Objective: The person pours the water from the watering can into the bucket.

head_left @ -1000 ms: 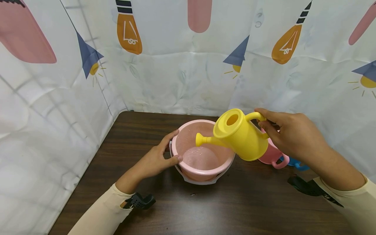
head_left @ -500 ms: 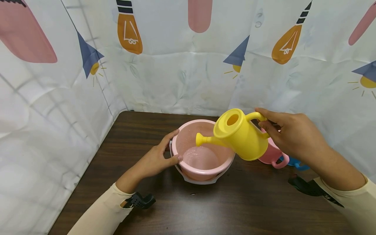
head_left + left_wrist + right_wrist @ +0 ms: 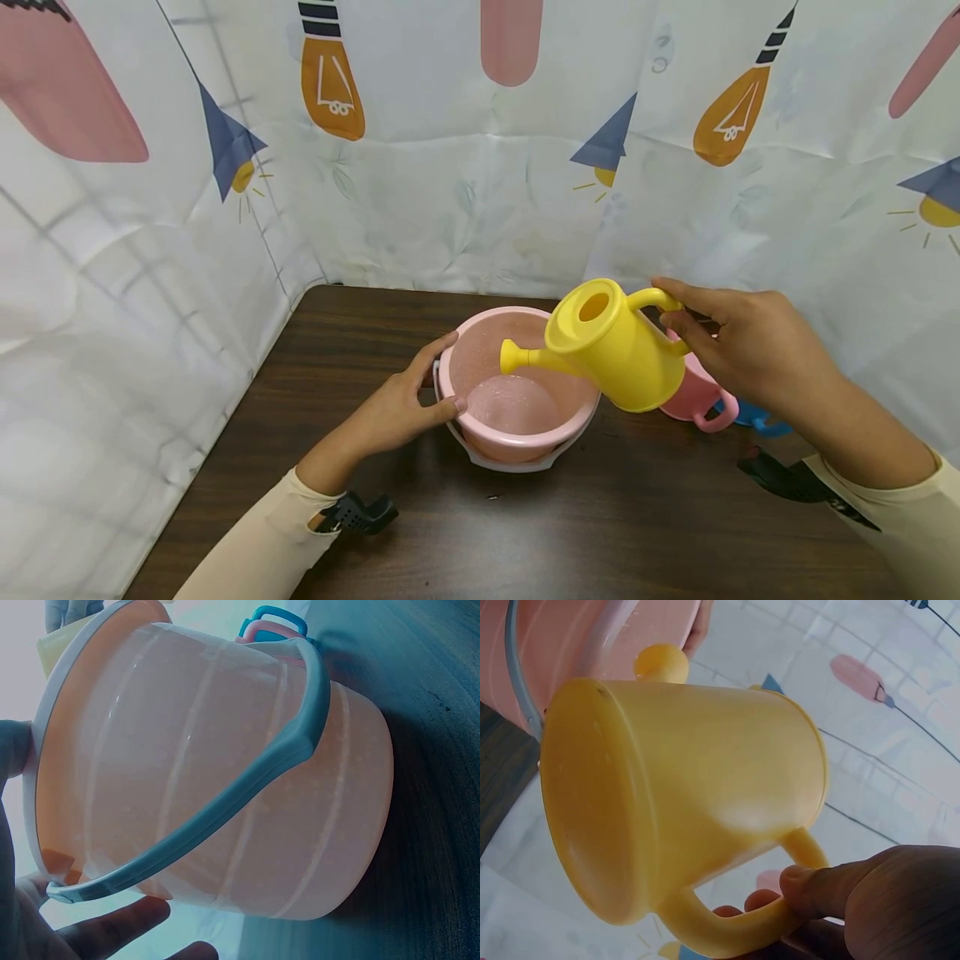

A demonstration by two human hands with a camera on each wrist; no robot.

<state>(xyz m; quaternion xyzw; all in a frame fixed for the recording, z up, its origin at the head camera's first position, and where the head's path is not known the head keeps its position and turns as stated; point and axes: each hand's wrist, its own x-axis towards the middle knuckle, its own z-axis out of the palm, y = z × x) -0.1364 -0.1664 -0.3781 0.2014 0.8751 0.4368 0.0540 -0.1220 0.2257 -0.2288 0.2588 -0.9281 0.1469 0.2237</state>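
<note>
A pink bucket (image 3: 517, 423) with a grey handle (image 3: 217, 814) stands on the table, with water visible in its bottom. My left hand (image 3: 397, 408) holds its rim from the left, thumb at the near side and fingers on the outer wall. Over the bucket's right side, my right hand (image 3: 757, 350) grips the handle of a yellow watering can (image 3: 626, 358). The can is tilted left, and its spout (image 3: 514, 357) points down into the bucket. In the right wrist view, thumb and fingers curl round the can's handle (image 3: 727, 934).
Behind the watering can, a pink cup (image 3: 697, 398) and a blue cup (image 3: 757, 419) stand on the dark wooden table (image 3: 495, 542), partly hidden by my right hand. A patterned white cloth (image 3: 420, 200) hangs along the table's back and left edges.
</note>
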